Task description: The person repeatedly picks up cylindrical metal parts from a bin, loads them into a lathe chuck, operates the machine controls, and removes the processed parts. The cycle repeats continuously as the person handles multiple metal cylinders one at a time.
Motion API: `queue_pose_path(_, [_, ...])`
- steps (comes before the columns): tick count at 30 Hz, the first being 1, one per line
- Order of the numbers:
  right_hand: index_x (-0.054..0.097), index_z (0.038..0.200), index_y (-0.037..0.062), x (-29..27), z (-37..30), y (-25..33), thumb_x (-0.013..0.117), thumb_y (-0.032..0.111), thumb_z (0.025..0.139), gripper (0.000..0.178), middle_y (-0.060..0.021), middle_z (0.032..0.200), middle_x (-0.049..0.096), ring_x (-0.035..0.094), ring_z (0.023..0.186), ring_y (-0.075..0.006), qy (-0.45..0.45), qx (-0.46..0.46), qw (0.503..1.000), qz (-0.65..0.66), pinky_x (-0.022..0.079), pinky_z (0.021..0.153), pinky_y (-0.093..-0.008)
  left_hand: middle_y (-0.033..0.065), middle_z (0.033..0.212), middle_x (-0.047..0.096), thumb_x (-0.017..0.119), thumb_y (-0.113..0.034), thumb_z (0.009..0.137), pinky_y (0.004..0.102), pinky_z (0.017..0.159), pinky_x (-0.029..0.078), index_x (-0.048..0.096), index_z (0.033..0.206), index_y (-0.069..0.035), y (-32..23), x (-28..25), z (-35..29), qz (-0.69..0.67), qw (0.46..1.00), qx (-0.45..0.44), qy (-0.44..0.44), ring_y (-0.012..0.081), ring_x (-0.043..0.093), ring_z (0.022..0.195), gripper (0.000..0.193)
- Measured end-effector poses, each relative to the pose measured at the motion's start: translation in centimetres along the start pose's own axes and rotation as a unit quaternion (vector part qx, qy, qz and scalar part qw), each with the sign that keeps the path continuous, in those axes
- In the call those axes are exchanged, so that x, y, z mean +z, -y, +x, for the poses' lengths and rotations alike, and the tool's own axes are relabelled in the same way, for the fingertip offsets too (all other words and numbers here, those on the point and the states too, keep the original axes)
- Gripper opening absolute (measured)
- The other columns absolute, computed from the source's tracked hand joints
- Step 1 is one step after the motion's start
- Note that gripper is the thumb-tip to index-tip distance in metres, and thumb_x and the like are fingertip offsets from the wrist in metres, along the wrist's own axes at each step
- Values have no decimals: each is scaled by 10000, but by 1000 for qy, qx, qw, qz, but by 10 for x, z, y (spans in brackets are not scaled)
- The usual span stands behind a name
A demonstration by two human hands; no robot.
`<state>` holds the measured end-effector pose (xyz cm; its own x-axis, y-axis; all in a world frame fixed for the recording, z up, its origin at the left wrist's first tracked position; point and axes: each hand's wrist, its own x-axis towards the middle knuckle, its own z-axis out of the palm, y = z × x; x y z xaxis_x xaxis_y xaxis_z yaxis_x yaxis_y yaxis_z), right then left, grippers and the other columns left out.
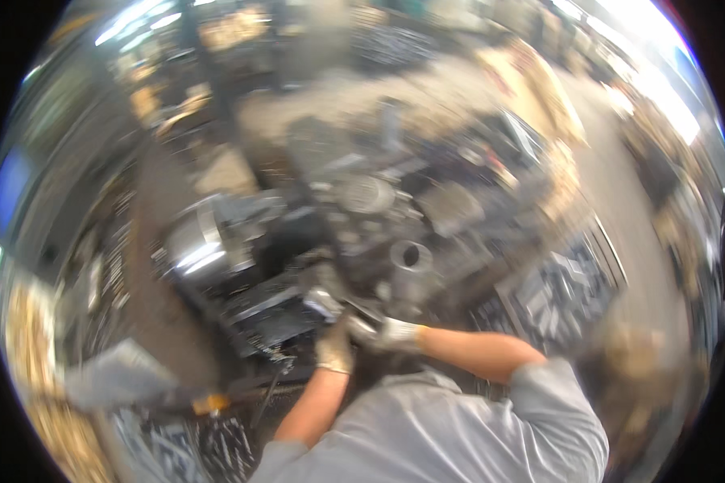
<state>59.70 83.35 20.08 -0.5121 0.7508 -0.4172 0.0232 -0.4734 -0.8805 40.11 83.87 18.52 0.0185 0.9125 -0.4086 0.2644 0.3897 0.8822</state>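
Note:
Both my hands wear whitish work gloves and are close together at the front of a dark metal machine [274, 310]. My left hand [334, 348] reaches up beside a shiny metal piece [322, 303]; motion blur smears its fingers. Just to the right, my right hand [396, 335] is closed around the end of a grey metal part [362, 328] that slants between the two gloves. Whether the left glove also grips this part, I cannot tell. A large polished cylinder [200, 245] forms the machine's left side.
Beyond my right hand, an upright hollow metal cylinder [411, 270] stands on a cluttered bench with a round part [366, 195]. Bins of metal pieces lie to the right [572, 290] and lower left [165, 447]. A grey sheet-like panel [121, 377] juts out at left.

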Motion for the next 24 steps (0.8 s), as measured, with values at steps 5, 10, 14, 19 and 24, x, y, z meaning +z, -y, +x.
queue_pose_path(5, [739, 1117, 11, -43, -111, -26, 810, 411, 804, 512, -139, 822, 746, 718, 722, -266, -114, 20, 956, -271, 560, 654, -444, 56, 1018, 737, 604, -394, 1058, 356, 765, 621, 714, 1142, -75, -19, -6, -18, -443, 894, -42, 62, 203, 731, 896, 348])
queue_pose_path(10, [775, 1231, -40, -144, -292, -136, 811, 257, 787, 535, -112, 966, 789, 730, 817, -187, -223, 255, 936, -97, 612, 666, -378, 85, 973, 738, 551, -401, 1067, 362, 692, 638, 692, 1119, -44, -19, -18, -18, -449, 891, -65, 22, 214, 740, 813, 387])
queue_pose_path(14, [790, 958, 10, -258, -401, -199, 869, 331, 874, 341, -102, 842, 767, 716, 639, -204, -639, 258, 706, 161, 586, 522, -411, 121, 982, 734, 472, -485, 1102, 374, 697, 638, 685, 1157, -27, -22, -32, -13, -368, 926, -17, 77, 237, 742, 803, 508])
queue_pose_path(19, [737, 1191, 51, -314, -378, -123, 753, 297, 930, 359, -109, 914, 775, 741, 777, -199, -795, 124, 574, -153, 591, 683, -366, 108, 964, 732, 441, -556, 1122, 450, 684, 624, 678, 1189, -41, -38, -28, -16, -373, 915, -58, 138, 274, 744, 795, 571])
queue_pose_path(24, [697, 1280, 55, -195, -191, 13, 789, 332, 905, 476, -186, 1155, 773, 766, 1045, -360, -445, -186, 796, -366, 604, 907, -443, 100, 1137, 726, 487, -483, 1127, 486, 741, 642, 649, 1298, -40, -41, -7, -24, -346, 922, 19, 173, 293, 750, 942, 501])
